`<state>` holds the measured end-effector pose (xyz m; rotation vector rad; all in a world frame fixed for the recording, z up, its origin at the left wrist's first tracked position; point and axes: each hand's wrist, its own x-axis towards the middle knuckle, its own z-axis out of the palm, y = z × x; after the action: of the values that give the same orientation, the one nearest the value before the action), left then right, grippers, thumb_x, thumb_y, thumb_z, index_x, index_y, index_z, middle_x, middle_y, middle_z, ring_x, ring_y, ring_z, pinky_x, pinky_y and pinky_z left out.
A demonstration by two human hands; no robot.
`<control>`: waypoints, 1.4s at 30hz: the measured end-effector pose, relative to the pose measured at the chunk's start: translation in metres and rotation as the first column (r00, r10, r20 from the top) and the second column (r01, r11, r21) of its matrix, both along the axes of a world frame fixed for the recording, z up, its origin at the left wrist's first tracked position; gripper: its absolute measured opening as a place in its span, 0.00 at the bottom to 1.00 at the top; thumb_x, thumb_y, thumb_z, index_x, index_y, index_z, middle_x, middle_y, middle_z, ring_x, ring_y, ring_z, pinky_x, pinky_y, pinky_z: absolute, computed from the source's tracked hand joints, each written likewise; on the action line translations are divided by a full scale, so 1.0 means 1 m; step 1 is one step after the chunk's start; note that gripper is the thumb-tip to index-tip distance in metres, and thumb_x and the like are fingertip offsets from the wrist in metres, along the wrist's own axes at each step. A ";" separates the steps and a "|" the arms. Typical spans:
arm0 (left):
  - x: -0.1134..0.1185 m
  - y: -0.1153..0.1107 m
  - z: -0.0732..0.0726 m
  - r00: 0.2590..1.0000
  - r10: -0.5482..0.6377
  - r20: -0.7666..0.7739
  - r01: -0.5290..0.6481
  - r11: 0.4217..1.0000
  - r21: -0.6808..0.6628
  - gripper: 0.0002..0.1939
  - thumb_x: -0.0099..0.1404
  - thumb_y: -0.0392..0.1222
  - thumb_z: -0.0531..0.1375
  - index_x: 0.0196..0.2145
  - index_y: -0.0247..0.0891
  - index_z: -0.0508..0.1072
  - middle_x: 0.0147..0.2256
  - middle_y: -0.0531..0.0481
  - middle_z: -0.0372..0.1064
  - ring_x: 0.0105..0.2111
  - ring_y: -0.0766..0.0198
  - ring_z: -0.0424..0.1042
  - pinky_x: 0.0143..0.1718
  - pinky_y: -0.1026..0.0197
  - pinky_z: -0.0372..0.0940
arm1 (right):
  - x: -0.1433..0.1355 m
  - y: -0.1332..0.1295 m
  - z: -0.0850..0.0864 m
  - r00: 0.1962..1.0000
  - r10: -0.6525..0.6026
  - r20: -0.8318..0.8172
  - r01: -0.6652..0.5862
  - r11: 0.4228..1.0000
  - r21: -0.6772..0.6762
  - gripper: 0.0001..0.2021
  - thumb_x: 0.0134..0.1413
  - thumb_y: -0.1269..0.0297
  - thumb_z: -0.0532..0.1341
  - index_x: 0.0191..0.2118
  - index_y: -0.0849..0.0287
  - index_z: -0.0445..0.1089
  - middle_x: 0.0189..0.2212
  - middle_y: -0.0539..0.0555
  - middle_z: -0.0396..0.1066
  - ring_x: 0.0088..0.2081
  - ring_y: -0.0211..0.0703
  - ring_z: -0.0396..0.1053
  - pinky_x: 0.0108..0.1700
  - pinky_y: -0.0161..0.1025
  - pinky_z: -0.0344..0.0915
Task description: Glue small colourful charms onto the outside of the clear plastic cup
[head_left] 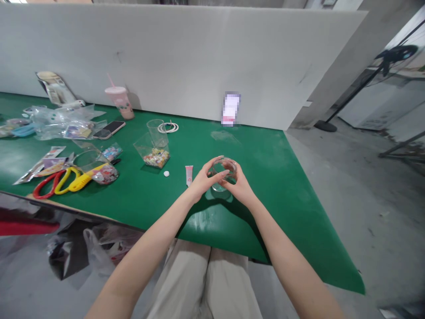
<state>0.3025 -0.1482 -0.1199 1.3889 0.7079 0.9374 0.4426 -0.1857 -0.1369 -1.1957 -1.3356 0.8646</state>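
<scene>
A clear round cup [219,187] is between my two hands, close above or on the green table [282,212]; I cannot tell which. My left hand [205,179] curves around its left side, with the thumb across the front. From the right, my right hand [241,186] wraps the other side, its thumb near the left one. Just left of my left hand lies a small pink and white tube [189,175]. A small white cap [166,173] sits farther left.
Leftward are a clear bag of colourful pieces [156,157], a clear cup [157,128], a white cable [168,128], scissors [49,184], a yellow cutter [81,180], a phone [109,130] and a pink tumbler [121,103]. A lit phone [230,108] leans on the white partition [172,57].
</scene>
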 end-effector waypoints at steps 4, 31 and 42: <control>0.000 0.000 0.000 1.000 0.000 0.001 0.000 1.000 -0.002 0.28 0.57 0.47 0.63 0.55 0.47 0.65 0.58 0.48 0.59 0.60 0.53 0.55 0.59 0.49 0.50 | 0.000 0.000 -0.001 1.000 -0.004 -0.006 0.005 1.000 0.003 0.35 0.41 0.52 0.67 0.55 0.54 0.56 0.54 0.60 0.62 0.57 0.51 0.61 0.57 0.51 0.60; -0.002 0.004 0.000 1.000 -0.025 -0.018 0.026 1.000 0.016 0.28 0.55 0.46 0.65 0.54 0.46 0.66 0.58 0.47 0.61 0.59 0.52 0.57 0.59 0.49 0.51 | 0.001 -0.002 0.005 1.000 -0.003 -0.018 0.003 0.999 -0.037 0.37 0.38 0.52 0.69 0.56 0.52 0.57 0.54 0.59 0.65 0.57 0.52 0.62 0.57 0.53 0.59; -0.002 0.002 0.006 0.996 0.026 -0.084 -0.019 0.997 0.080 0.26 0.54 0.45 0.65 0.51 0.40 0.68 0.56 0.43 0.63 0.58 0.53 0.58 0.57 0.52 0.53 | 0.002 -0.002 0.009 1.000 0.002 -0.017 -0.003 0.999 -0.043 0.32 0.38 0.57 0.69 0.51 0.56 0.61 0.53 0.61 0.66 0.56 0.53 0.62 0.56 0.53 0.60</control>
<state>0.3004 -0.1464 -0.1137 1.5003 0.7591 0.9368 0.4449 -0.1881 -0.1281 -1.2181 -1.3109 0.9074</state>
